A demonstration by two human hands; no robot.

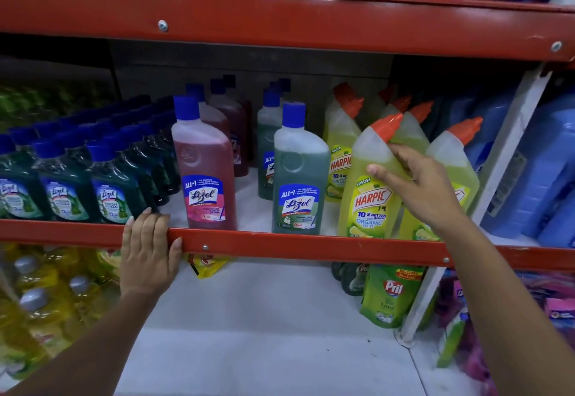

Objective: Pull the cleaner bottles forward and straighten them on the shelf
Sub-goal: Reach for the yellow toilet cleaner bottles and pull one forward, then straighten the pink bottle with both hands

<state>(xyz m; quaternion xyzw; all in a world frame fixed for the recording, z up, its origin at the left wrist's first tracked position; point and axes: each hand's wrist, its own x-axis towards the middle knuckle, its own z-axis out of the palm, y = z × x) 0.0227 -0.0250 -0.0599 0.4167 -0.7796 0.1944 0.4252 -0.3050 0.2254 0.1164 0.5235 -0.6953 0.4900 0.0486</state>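
On the middle shelf (311, 248) a pink Lizol bottle (205, 174) and a green Lizol bottle (298, 184) stand at the front edge, with more of each behind them. To their right stand several yellow Harpic bottles with orange caps. My right hand (417, 184) grips the front Harpic bottle (370, 196) at its shoulder; the bottle stands upright at the shelf edge. Another Harpic bottle (451, 159) is partly hidden behind my hand. My left hand (149, 252) lies flat over the red shelf rail, fingers spread, holding no bottle.
Rows of small dark green Lizol bottles (71, 190) fill the shelf's left side. Large blue jugs (535, 178) stand right of a white upright (485, 196). The red upper shelf beam (280, 19) hangs close above. Below are yellow bottles (40, 299) and a Pril pouch (389, 296).
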